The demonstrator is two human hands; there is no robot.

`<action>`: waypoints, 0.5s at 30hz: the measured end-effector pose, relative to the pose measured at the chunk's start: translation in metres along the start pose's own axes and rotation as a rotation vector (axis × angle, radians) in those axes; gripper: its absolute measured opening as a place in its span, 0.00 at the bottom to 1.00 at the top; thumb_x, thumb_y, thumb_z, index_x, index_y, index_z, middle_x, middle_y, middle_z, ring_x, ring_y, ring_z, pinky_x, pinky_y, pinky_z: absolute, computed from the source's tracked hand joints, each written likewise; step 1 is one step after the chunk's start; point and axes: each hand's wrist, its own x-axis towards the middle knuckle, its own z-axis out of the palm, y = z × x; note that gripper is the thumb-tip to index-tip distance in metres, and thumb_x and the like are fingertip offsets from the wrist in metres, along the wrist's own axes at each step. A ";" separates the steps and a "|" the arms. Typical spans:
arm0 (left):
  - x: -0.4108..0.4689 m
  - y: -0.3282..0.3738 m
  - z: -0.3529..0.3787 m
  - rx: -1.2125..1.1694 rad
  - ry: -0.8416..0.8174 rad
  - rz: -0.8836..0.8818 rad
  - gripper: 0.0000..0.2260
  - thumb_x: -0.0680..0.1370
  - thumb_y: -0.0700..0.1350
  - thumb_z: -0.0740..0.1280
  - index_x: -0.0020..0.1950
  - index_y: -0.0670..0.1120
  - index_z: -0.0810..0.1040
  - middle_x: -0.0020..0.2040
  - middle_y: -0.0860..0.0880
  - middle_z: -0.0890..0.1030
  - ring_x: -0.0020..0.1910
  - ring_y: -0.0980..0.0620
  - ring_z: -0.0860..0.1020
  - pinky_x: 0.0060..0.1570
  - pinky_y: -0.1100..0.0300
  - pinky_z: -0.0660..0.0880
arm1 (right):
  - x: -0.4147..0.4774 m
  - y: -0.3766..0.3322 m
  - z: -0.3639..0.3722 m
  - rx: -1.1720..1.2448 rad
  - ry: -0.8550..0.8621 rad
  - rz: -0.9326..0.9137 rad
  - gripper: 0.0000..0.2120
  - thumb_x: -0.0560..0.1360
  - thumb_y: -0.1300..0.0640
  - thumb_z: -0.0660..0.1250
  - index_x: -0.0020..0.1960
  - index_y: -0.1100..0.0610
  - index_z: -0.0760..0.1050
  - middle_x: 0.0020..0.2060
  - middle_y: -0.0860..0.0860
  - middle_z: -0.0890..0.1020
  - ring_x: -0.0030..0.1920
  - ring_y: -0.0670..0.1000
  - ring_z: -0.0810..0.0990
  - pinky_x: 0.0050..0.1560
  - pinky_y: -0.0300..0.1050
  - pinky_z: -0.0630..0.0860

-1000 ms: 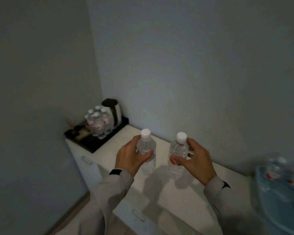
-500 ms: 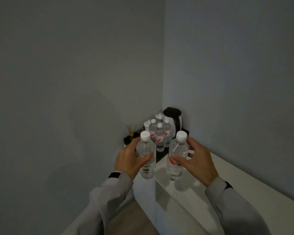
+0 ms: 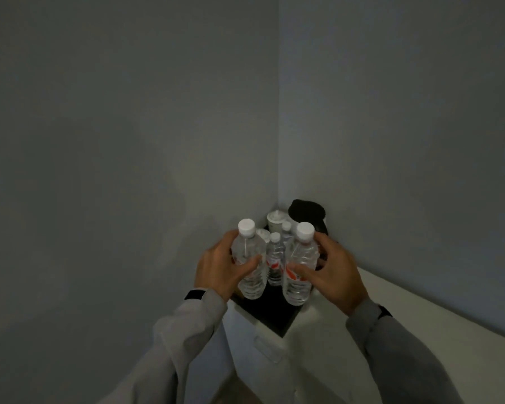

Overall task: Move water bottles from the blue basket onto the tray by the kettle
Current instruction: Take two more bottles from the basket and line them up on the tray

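Dim corner, white counter [image 3: 391,310] lower right. Left hand [image 3: 216,266] gripped one bottle [image 3: 250,258], right hand [image 3: 333,272] another bottle [image 3: 299,266], fingers wrapped round each, upright over black tray [image 3: 271,313] centre frame, likely for setting beside standing bottles [image 3: 274,258] near kettle [image 3: 306,212].

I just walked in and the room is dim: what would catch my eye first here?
Two clear bottles with white caps, one in the left hand and one in the right hand, held upright over a black tray in the corner. Behind them stand more bottles and a dark kettle.
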 end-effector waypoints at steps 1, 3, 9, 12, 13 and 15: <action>0.009 -0.009 0.002 -0.019 -0.029 0.007 0.26 0.67 0.60 0.75 0.62 0.59 0.72 0.52 0.54 0.84 0.48 0.56 0.82 0.47 0.54 0.82 | 0.004 0.002 0.007 -0.024 0.034 0.002 0.30 0.68 0.49 0.79 0.68 0.47 0.72 0.61 0.48 0.81 0.61 0.48 0.81 0.61 0.52 0.80; 0.030 -0.028 0.006 -0.054 -0.075 0.026 0.25 0.68 0.60 0.75 0.61 0.61 0.71 0.52 0.56 0.83 0.48 0.57 0.81 0.47 0.59 0.81 | 0.014 0.005 0.021 -0.094 0.094 0.012 0.32 0.69 0.51 0.79 0.69 0.56 0.72 0.61 0.52 0.81 0.60 0.50 0.81 0.60 0.53 0.80; 0.085 -0.078 0.013 -0.153 -0.220 0.104 0.25 0.68 0.56 0.77 0.63 0.60 0.73 0.54 0.55 0.83 0.52 0.53 0.82 0.50 0.54 0.81 | 0.033 0.001 0.060 -0.136 0.287 0.203 0.35 0.66 0.49 0.81 0.69 0.50 0.72 0.61 0.46 0.81 0.59 0.45 0.80 0.62 0.49 0.79; 0.099 -0.095 0.020 -0.154 -0.235 0.152 0.26 0.68 0.55 0.77 0.64 0.52 0.75 0.54 0.48 0.84 0.51 0.46 0.83 0.49 0.50 0.81 | 0.030 -0.001 0.080 -0.172 0.363 0.271 0.34 0.65 0.47 0.81 0.68 0.48 0.72 0.58 0.41 0.80 0.55 0.36 0.79 0.58 0.36 0.78; 0.102 -0.100 0.022 -0.178 -0.279 0.117 0.27 0.68 0.56 0.77 0.64 0.53 0.75 0.55 0.49 0.84 0.52 0.48 0.82 0.50 0.51 0.81 | 0.028 0.001 0.087 -0.179 0.381 0.294 0.34 0.65 0.46 0.80 0.68 0.47 0.72 0.58 0.40 0.79 0.54 0.34 0.78 0.56 0.31 0.76; 0.106 -0.110 0.031 -0.238 -0.384 0.039 0.29 0.68 0.57 0.77 0.66 0.55 0.73 0.58 0.54 0.83 0.55 0.53 0.80 0.52 0.59 0.78 | 0.024 0.007 0.100 -0.184 0.402 0.345 0.35 0.66 0.45 0.80 0.68 0.47 0.71 0.58 0.40 0.78 0.54 0.35 0.77 0.57 0.32 0.76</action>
